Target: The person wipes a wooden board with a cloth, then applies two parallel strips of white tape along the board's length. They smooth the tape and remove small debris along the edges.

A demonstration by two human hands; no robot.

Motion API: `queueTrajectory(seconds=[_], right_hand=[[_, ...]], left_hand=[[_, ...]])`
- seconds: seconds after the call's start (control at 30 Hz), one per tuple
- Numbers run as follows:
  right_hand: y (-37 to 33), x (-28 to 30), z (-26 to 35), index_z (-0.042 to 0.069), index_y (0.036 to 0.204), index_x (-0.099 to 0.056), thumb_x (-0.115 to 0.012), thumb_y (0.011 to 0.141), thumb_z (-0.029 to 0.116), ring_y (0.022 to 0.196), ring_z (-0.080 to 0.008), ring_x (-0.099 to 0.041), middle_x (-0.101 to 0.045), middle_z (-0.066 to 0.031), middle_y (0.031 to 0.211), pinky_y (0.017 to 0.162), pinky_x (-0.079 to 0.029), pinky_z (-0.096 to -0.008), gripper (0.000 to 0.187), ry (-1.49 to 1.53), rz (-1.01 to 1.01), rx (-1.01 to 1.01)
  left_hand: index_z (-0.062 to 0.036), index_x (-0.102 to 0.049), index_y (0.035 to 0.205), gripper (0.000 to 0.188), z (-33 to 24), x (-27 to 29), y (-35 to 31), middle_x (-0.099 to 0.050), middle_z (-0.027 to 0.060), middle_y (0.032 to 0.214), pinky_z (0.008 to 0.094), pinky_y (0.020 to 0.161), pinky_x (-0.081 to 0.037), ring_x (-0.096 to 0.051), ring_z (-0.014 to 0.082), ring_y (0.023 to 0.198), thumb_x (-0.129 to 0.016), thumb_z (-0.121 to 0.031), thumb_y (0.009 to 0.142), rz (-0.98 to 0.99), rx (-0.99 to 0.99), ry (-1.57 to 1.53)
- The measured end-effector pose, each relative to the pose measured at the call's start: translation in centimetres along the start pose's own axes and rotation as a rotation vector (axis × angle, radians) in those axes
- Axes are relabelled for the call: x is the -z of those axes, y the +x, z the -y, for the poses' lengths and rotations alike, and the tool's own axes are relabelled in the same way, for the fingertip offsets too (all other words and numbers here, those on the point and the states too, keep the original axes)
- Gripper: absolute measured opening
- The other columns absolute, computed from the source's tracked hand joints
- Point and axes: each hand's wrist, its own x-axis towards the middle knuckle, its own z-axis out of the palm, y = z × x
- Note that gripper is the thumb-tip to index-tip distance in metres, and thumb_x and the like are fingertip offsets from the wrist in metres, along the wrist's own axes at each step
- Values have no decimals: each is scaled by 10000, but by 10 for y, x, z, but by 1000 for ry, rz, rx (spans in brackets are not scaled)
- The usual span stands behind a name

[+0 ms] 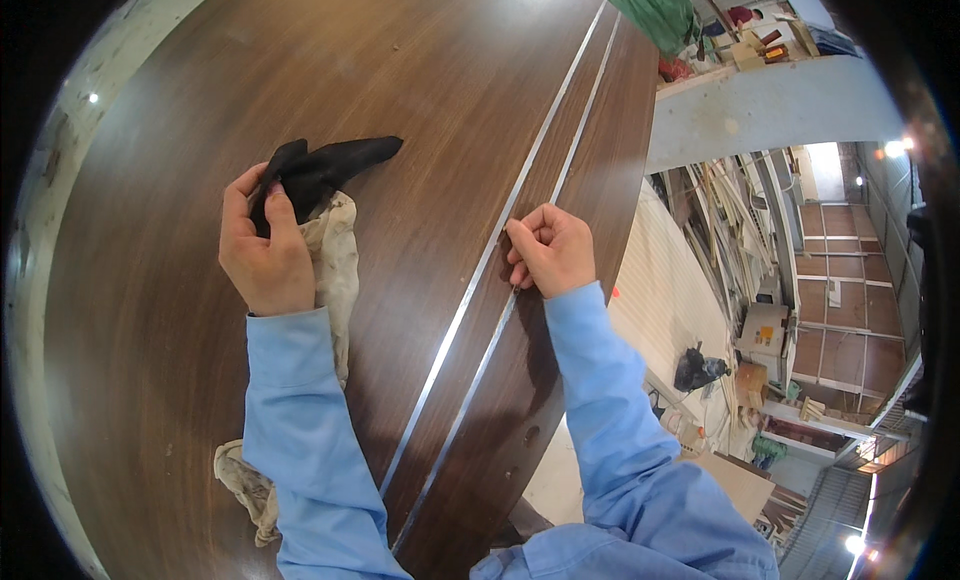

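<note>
My left hand point(265, 250) grips a bunched black cloth point(325, 175) above a large brown wood-grain panel point(180, 310). A stained off-white rag point(338, 255) lies beside and partly behind that hand and forearm. My right hand point(552, 250) is closed in a pinch, its fingertips between two thin silvery strips that run lengthwise along the panel. The thumb and forefinger are by the left strip point(447, 347), and the hand covers part of the right strip point(462, 415). Whatever the pinch holds, if anything, is too small to make out.
Another off-white rag point(248, 490) lies on the panel by my left forearm. Right of the panel's edge is a pale ribbed surface point(660, 290) with a black plastic bag point(700, 368). Long boards are stacked beyond it. Green sheeting point(650, 15) hangs at the far end.
</note>
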Motion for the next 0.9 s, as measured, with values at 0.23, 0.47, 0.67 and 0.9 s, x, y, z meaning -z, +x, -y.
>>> queueTrajectory(seconds=[0.23, 0.47, 0.67, 0.9], right_hand=[[-4, 12, -5, -7, 792, -619, -726, 929, 108, 481, -116, -633, -657, -80, 644, 398, -472, -235, 209, 17, 166, -65], [-3, 10, -3, 0, 813, -622, -738, 932, 125, 470, -105, -627, -659, -71, 641, 390, -469, -221, 208, -12, 165, -93], [-5, -1, -2, -11, 821, -609, -697, 943, 111, 464, -110, -618, -654, -89, 643, 395, -474, -226, 194, 63, 13, -51], [-3, 6, -2, 5, 815, -617, -729, 936, 138, 464, -112, -620, -656, -72, 638, 398, -475, -229, 212, 29, 115, -99]], left_hand=[[6, -660, 1151, 199, -1, 0, -1, -716, 107, 1065, 318, 913, -521, -672, 188, 1007, -576, -81, 993, -3, -7, 0], [9, -659, 1153, 202, -1, 1, -1, -713, 107, 1075, 317, 911, -518, -669, 190, 1001, -577, -84, 994, 2, -8, 29], [11, -657, 1157, 202, -1, 1, -1, -708, 102, 1080, 311, 916, -511, -658, 182, 1007, -572, -80, 998, 16, -20, 25], [8, -659, 1155, 197, -3, 0, -1, -705, 104, 1079, 307, 927, -510, -657, 182, 1019, -574, -78, 1000, 7, 12, -16]])
